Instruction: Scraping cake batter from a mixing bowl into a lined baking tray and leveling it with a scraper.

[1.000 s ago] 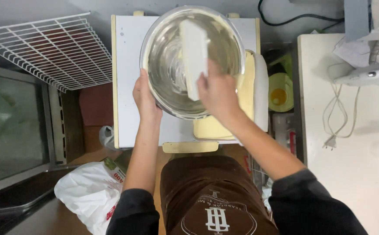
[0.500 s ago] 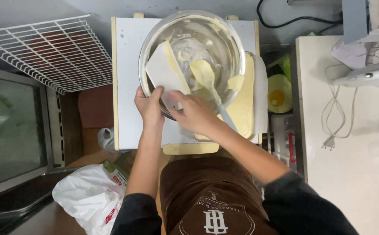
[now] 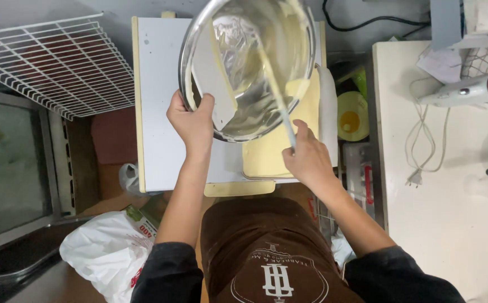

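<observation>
While the left hand (image 3: 192, 120) reaches up from a bent forearm, its grip is closed on the near rim of a round, shiny steel mixing bowl (image 3: 249, 67), thumb inside the rim and pressing a flat white plastic scraper card (image 3: 213, 84) against the inner wall. The bowl is tipped steeply, its mouth facing the person, above a white bench board with a pale wooden edge (image 3: 154, 112). The right hand (image 3: 306, 160) is lower and to the right, its grip wrapped tight around the end of a long, slim spatula handle (image 3: 277, 95) that runs up into the bowl, smeared with pale yellow batter.

Half a second ago the right hand lay just below the bowl's rim, close beside the left; now it has drawn back toward the body, well apart from the left, and the bowl sits higher and more tilted.

Beneath the bowl and just above the right hand lies a flat sheet of pale yellow batter on a lined tray (image 3: 272, 151). The spatula's blade is inside the bowl, far from the gripping fingers.
</observation>
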